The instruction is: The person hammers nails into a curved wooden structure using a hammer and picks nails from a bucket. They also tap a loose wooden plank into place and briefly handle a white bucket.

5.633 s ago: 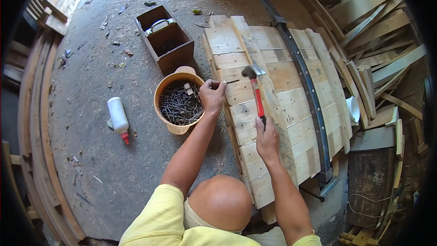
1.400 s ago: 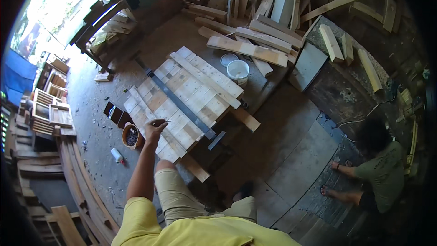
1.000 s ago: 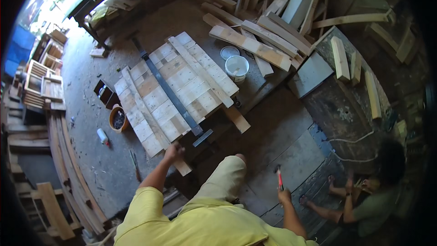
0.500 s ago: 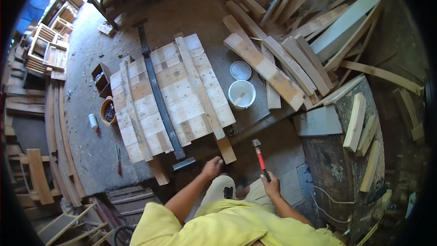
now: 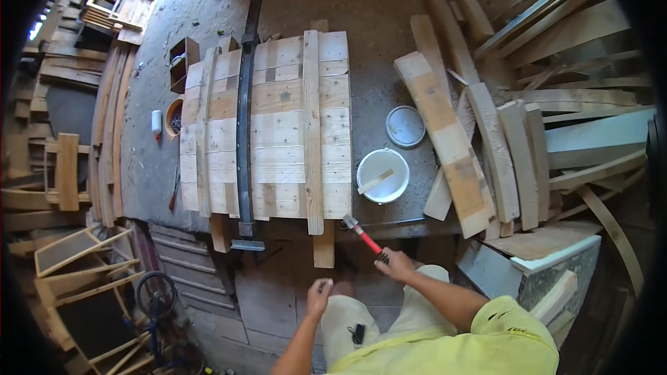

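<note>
Red-handled, grey-headed hammer (image 5: 369, 242), right hand (image 5: 397, 265) gripping it, left hand (image 5: 319, 297) curled, contents unclear

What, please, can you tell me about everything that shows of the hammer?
The hammer has a grey, metal-looking head, a red shaft and a dark grip. The right hand holds it by the grip, and it slants up to the left, head uppermost. The head shows close to the lower right corner of the wooden panel; whether they touch, I cannot tell.

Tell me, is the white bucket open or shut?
Open. The bucket is uncovered, with a stick in it and a lid lying beside it.
</note>
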The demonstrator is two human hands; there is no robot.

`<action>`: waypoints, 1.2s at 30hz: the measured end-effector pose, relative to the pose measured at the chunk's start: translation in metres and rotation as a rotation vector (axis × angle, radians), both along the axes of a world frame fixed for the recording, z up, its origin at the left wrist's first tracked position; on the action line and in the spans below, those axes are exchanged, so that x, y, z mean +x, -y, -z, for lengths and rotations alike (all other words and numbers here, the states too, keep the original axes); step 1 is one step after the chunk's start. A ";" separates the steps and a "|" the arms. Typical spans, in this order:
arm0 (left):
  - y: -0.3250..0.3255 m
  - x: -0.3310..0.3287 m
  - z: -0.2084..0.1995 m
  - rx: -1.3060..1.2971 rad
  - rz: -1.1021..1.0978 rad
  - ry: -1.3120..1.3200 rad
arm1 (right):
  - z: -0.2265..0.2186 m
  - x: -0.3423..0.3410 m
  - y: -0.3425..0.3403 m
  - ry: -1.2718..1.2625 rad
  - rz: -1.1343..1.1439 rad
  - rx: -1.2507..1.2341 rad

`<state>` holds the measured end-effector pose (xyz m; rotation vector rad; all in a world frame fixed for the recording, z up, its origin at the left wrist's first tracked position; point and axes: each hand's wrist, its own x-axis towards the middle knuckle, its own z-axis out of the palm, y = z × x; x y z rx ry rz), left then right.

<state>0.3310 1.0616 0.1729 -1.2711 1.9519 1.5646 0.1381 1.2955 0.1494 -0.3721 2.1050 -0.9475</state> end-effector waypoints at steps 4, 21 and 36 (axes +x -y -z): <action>-0.057 0.055 0.018 -0.085 0.200 0.215 | 0.068 -0.068 -0.024 -0.057 -0.167 -0.049; 0.044 -0.047 0.083 -0.431 -0.161 -0.356 | 0.174 -0.128 -0.038 -0.172 -0.330 0.472; 0.090 -0.185 0.192 -0.655 -0.434 -0.789 | 0.103 -0.051 -0.087 0.067 -0.020 0.220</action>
